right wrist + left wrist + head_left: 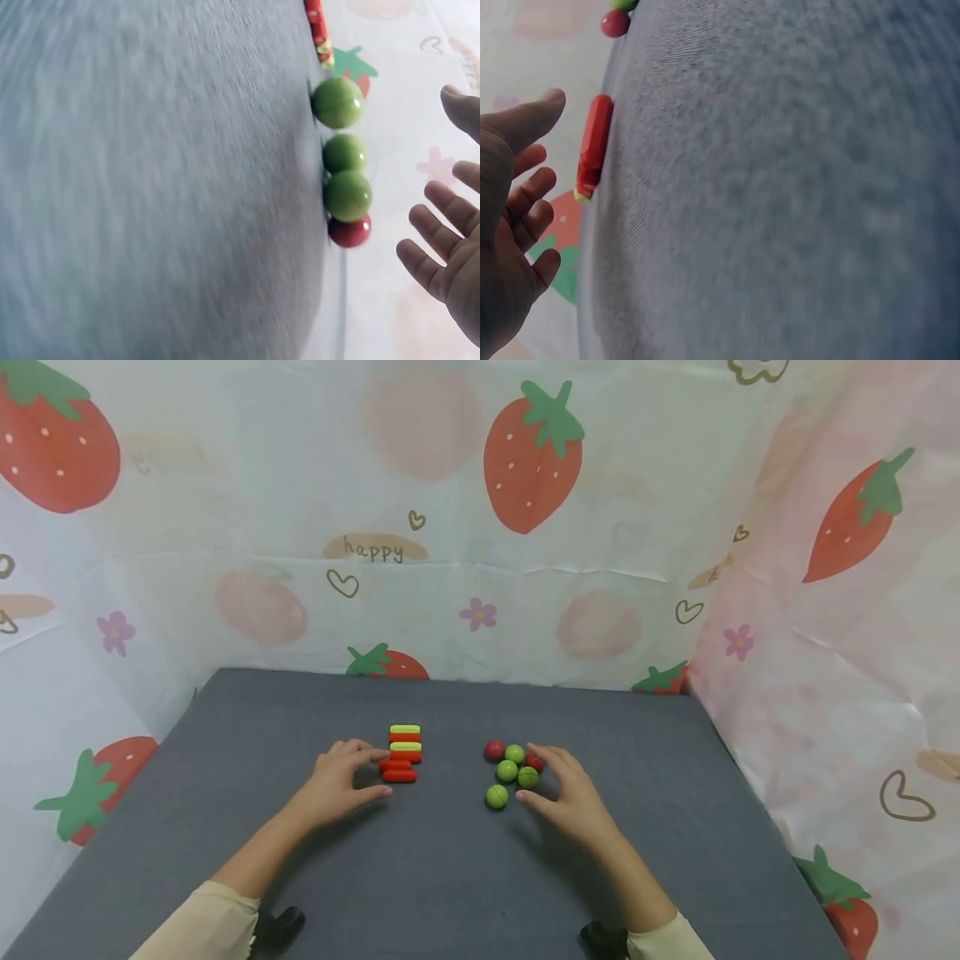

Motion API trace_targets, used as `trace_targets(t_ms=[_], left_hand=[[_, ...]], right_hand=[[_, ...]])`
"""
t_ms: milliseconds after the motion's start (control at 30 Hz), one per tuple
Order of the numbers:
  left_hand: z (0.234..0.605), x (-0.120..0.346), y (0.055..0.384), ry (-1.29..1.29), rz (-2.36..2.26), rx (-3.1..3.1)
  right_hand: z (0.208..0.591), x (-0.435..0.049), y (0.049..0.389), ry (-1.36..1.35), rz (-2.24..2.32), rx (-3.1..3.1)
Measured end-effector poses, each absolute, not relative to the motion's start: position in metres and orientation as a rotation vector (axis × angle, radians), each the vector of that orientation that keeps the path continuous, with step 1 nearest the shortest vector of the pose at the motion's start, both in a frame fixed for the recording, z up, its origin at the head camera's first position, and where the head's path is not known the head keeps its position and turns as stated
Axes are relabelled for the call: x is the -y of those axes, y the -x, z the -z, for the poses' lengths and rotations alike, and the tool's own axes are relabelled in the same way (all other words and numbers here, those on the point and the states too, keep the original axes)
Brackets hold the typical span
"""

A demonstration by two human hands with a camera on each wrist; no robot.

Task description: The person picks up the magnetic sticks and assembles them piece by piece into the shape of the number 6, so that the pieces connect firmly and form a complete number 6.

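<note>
In the head view my left hand (336, 785) is at the left side of a small column of short rods, thumb and fingers spread apart. Two plain red rods (399, 776) lie nearest, and behind them are red rods with yellow-green rods (406, 747) against them. In the left wrist view a red rod (596, 135) shows beyond the thumb. My right hand (567, 800) curves loosely beside a cluster of small balls, several green balls (507, 771) and a few red balls (494, 751). One green ball (497, 797) sits apart toward the front. Neither hand holds anything.
A dark grey cloth (450, 877) covers the table. Behind and along both sides hangs a pale curtain (480, 593) printed with strawberries, flowers and hearts. Black straps (279, 928) show at the wrists by the light sleeves.
</note>
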State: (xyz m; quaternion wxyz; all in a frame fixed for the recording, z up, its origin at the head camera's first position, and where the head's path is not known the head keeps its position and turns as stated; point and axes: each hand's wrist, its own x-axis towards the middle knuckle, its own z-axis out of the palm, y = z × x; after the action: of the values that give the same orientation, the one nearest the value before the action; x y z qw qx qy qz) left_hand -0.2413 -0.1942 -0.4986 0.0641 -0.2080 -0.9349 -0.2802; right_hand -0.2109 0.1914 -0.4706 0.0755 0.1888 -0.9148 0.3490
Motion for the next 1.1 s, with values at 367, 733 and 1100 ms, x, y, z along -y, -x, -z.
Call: trace_targets(t_ms=[367, 733, 1100], left_hand=[[0.504, 0.183, 0.245, 0.489, 0.868, 2.856], [0.508, 0.179, 0.248, 0.440, 0.873, 2.910], [0.506, 0.171, 0.249, 0.411, 0.849, 2.906]], right_hand=[[0.483, -0.165, 0.213, -0.521, -1.241, 2.726], [0.493, -0.155, 0.213, -0.448, -1.154, 2.794], [0.497, -0.152, 0.216, -0.403, -1.102, 2.853]])
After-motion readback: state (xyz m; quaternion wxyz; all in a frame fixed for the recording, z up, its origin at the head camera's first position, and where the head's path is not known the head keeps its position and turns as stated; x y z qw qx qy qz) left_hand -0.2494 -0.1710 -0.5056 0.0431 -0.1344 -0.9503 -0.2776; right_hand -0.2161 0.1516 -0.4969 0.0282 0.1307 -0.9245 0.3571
